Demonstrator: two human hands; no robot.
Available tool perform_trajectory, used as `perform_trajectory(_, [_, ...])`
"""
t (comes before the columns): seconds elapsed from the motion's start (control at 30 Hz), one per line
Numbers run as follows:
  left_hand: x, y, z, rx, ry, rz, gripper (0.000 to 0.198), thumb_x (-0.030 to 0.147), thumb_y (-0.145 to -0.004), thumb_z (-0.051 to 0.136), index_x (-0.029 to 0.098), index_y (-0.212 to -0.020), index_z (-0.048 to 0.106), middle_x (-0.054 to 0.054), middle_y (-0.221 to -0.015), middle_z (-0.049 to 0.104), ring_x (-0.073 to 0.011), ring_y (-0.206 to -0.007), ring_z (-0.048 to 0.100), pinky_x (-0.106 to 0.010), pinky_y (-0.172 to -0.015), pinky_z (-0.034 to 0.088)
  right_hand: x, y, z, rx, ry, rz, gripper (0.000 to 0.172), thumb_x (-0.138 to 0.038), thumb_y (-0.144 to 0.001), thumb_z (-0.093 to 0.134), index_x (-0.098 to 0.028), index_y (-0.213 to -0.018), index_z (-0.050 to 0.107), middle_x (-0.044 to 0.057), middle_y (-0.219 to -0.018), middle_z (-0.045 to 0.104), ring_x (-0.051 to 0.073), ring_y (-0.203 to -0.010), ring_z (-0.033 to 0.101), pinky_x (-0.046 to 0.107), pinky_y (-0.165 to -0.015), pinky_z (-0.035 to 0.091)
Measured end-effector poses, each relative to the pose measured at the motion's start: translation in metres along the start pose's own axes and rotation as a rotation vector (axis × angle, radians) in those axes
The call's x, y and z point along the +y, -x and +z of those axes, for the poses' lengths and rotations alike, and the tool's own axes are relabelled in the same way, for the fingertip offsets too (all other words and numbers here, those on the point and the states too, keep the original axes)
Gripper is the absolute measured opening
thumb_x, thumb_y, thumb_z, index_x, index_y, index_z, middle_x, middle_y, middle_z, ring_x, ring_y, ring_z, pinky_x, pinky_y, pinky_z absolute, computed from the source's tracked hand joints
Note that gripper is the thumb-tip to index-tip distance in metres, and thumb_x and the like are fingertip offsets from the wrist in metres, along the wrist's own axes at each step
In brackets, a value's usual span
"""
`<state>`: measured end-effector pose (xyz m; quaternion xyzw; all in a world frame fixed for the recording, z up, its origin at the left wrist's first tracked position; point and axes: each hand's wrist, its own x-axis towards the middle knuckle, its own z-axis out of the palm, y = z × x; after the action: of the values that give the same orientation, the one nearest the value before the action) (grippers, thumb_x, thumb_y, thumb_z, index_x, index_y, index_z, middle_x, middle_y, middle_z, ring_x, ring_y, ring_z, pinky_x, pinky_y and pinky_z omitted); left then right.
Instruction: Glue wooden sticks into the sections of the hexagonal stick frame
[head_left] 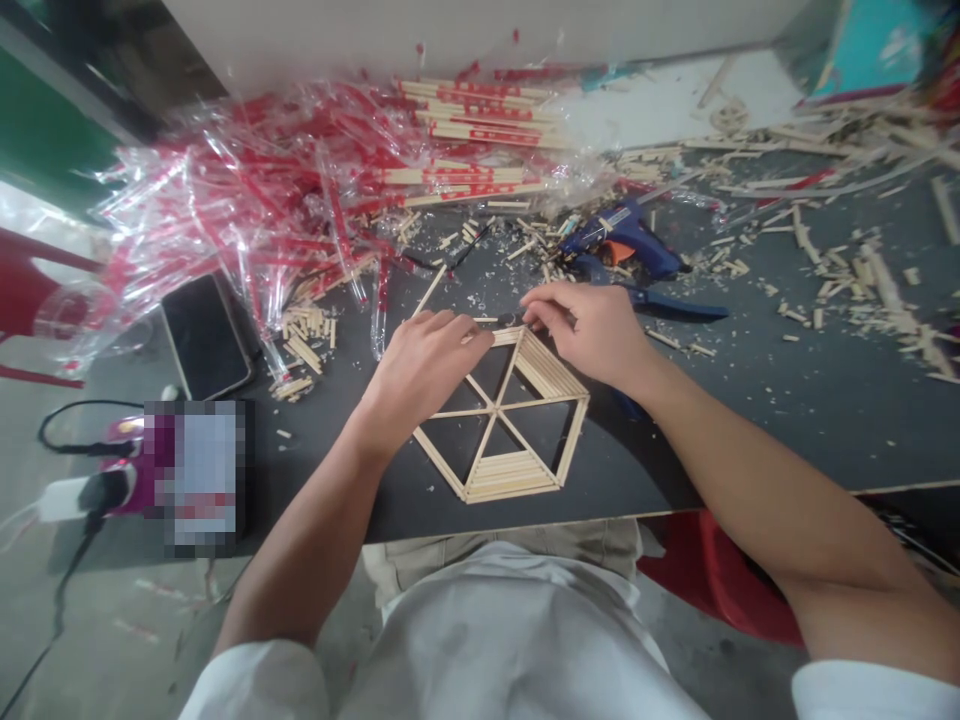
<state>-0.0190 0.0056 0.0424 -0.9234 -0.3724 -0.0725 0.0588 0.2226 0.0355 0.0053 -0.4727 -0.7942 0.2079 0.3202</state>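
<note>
A hexagonal frame of thin wooden sticks (517, 478) lies flat on the dark table, with spokes meeting at its middle. Two of its wedges, upper right and bottom, are partly filled with rows of sticks. My left hand (427, 362) bends over the frame's upper left side, thumb by the top edge, its fingertips partly hidden. A loose stick (430, 291) juts out beyond that hand. At the top corner, my right hand (589, 325) has its thumb and index finger drawn together; whatever they pinch is too small to make out.
Behind my right hand lie a blue glue gun (626, 238) and blue-handled pliers (679, 303). Plastic wrappers (247, 190) and packed sticks (480, 125) pile up at the back. Cut pieces (304, 340) litter the table. Left are a phone (206, 335) and a purple power strip (139, 470).
</note>
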Motion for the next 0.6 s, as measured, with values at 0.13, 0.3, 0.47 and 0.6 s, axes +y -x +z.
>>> perform_trajectory(0.13, [0.0002, -0.0006, -0.0011, -0.002, -0.014, 0.014, 0.018, 0.017, -0.105, 0.055, 0.018, -0.107, 0.072, -0.006, -0.097, 0.076, -0.0207, -0.084, 0.068, -0.034, -0.072, 0.045, -0.0017, 0.0001, -0.0005, 0.005, 0.024, -0.032, 0.022, -0.022, -0.101, 0.053, -0.022, -0.101, 0.074, 0.005, -0.088, 0.081, 0.021, -0.08, 0.078, 0.035, -0.08, 0.06])
perform_trajectory(0.3, [0.0009, -0.0006, -0.0037, -0.008, -0.026, 0.024, 0.018, 0.015, -0.104, 0.055, 0.017, -0.106, 0.072, -0.006, -0.097, 0.075, -0.0209, -0.083, 0.067, -0.034, -0.071, 0.044, -0.0011, 0.0001, -0.001, -0.026, 0.02, -0.023, 0.022, -0.023, -0.101, 0.053, -0.022, -0.102, 0.075, 0.006, -0.094, 0.082, 0.022, -0.084, 0.077, 0.035, -0.081, 0.058])
perform_trajectory(0.47, [0.0009, 0.0002, -0.0043, -0.009, -0.041, 0.039, 0.018, 0.014, -0.104, 0.055, 0.018, -0.108, 0.072, -0.006, -0.098, 0.076, -0.0212, -0.084, 0.068, -0.035, -0.071, 0.045, -0.0011, 0.0003, -0.001, -0.021, 0.029, -0.047, 0.02, -0.021, -0.1, 0.055, -0.022, -0.101, 0.076, 0.007, -0.096, 0.082, 0.023, -0.084, 0.077, 0.036, -0.081, 0.057])
perform_trajectory(0.6, [0.0014, 0.0001, -0.006, -0.029, -0.061, 0.046, 0.018, 0.014, -0.104, 0.055, 0.017, -0.11, 0.072, -0.006, -0.101, 0.076, -0.0219, -0.087, 0.069, -0.035, -0.072, 0.048, -0.0016, 0.0, -0.001, -0.009, 0.054, -0.061, 0.018, -0.024, -0.099, 0.058, -0.022, -0.098, 0.076, 0.006, -0.093, 0.081, 0.021, -0.079, 0.075, 0.035, -0.078, 0.056])
